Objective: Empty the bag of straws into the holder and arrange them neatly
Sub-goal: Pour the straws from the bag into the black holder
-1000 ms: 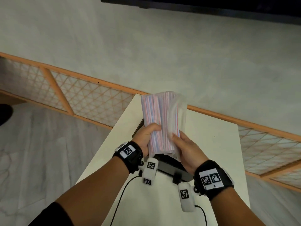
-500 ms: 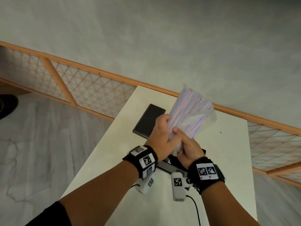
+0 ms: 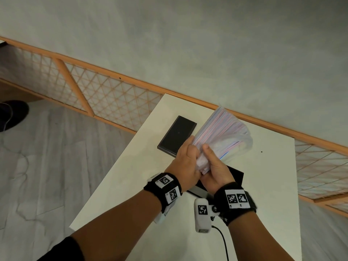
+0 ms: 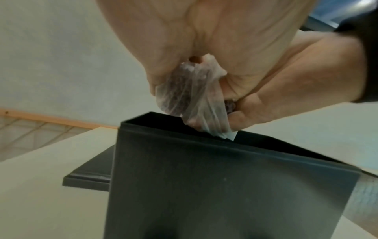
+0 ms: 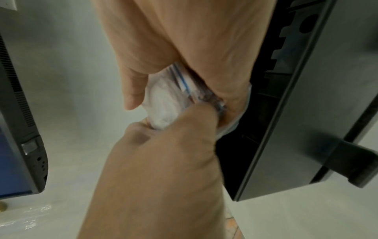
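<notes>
Tilted further since a moment ago, the bag of straws (image 3: 222,137) now leans away to the right — its lower end bunched between both hands. Left hand (image 3: 185,166) and right hand (image 3: 216,169) curl their fingers tight around it, just above the black holder (image 4: 214,177) on the table (image 3: 273,185).

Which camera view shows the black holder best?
The left wrist view: the holder fills it, front wall and open top visible. The right wrist view shows one side; in the head view, the hands hide most of it.
</notes>
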The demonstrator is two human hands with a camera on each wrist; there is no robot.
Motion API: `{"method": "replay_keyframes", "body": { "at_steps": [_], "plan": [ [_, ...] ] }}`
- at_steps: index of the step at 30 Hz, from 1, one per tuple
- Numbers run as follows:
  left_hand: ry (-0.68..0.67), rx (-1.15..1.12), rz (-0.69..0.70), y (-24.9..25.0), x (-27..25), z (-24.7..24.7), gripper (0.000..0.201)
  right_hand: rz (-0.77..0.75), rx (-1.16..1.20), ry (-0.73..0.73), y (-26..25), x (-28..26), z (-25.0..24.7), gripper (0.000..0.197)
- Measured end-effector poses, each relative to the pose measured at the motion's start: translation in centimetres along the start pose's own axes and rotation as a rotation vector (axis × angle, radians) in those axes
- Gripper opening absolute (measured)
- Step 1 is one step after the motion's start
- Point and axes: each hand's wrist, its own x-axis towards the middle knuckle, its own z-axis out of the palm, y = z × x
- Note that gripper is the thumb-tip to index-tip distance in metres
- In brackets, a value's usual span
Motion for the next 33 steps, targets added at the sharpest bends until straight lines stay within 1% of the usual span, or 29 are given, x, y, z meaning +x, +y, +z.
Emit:
{"method": "replay_keyframes", "body": {
  "at_steps": [3, 4, 6, 7, 8, 9, 11, 15, 17, 20, 22, 24, 26, 28, 29, 30, 32, 33],
  "plan": [
    [-0.008, -0.083, 0.013, -0.2, 0.6, -0.8, 0.039, -0.042, -0.034, -0.041, -0.6, -0.4, -0.6, 0.05],
    [-0.008, -0.128, 0.006, -0.1, 0.8, -1.2, 0.044, -0.044, -0.031, -0.071, -0.9, -0.5, -0.9, 0.048],
    [-0.043, -0.204, -0.049, -0.2, 1.1, -1.9, 0.066, -0.024, -0.047, -0.131, -1.3, -0.7, -1.8, 0.047],
    [-0.078, -0.218, -0.081, -0.3, 1.2, -2.2, 0.076, -0.009, -0.077, -0.133, -1.4, -0.6, -2.2, 0.049],
    [-0.112, -0.21, -0.103, -0.4, 1.3, -2.4, 0.081, 0.0, -0.109, -0.11, -1.5, -0.6, -2.5, 0.052],
    [-0.132, -0.181, -0.107, -0.4, 1.4, -2.4, 0.081, 0.001, -0.133, -0.086, -1.6, -0.5, -2.8, 0.054],
    [-0.137, -0.116, -0.082, -0.5, 1.5, -2.1, 0.073, -0.014, -0.145, -0.051, -1.5, -0.2, -3.0, 0.055],
    [-0.079, -0.091, -0.059, -1.2, 1.3, -1.4, 0.063, -0.067, -0.093, -0.027, -1.6, 0.5, -3.3, 0.049],
    [-0.009, -0.143, -0.099, -1.6, 1.4, -1.3, 0.056, -0.102, -0.084, -0.05, -1.6, 0.7, -3.5, 0.054],
    [0.106, -0.332, -0.192, -2.0, 1.8, -1.2, 0.045, -0.19, -0.174, -0.062, -1.2, 1.1, -3.7, 0.055],
    [0.133, -0.317, -0.2, -2.6, 2.0, -1.1, 0.038, -0.265, -0.255, -0.071, -0.7, 1.5, -3.9, 0.055],
    [0.115, -0.206, -0.15, -3.5, 1.9, -1.2, 0.031, -0.31, -0.345, -0.051, -0.5, 1.9, -4.1, 0.06],
    [0.035, -0.099, -0.105, -4.1, 1.7, -1.3, 0.031, -0.34, -0.492, -0.009, -0.7, 2.0, -4.3, 0.067],
    [-0.038, -0.054, -0.099, -4.4, 1.3, -1.3, 0.033, -0.348, -0.644, -0.001, -0.9, 2.1, -4.6, 0.068],
    [-0.055, -0.081, -0.125, -4.5, 1.1, -1.4, 0.036, -0.345, -0.702, -0.004, -1.1, 2.1, -4.6, 0.065],
    [-0.082, -0.118, -0.161, -4.5, 1.0, -1.5, 0.048, -0.341, -0.749, -0.004, -1.2, 2.2, -4.8, 0.061],
    [-0.183, -0.159, -0.217, -4.6, 1.3, -1.6, 0.096, -0.342, -0.814, 0.004, -1.3, 2.2, -5.1, 0.054],
    [-0.223, -0.146, -0.221, -4.6, 1.5, -1.7, 0.111, -0.342, -0.828, 0.01, -1.4, 2.1, -5.1, 0.049]
  ]
}}
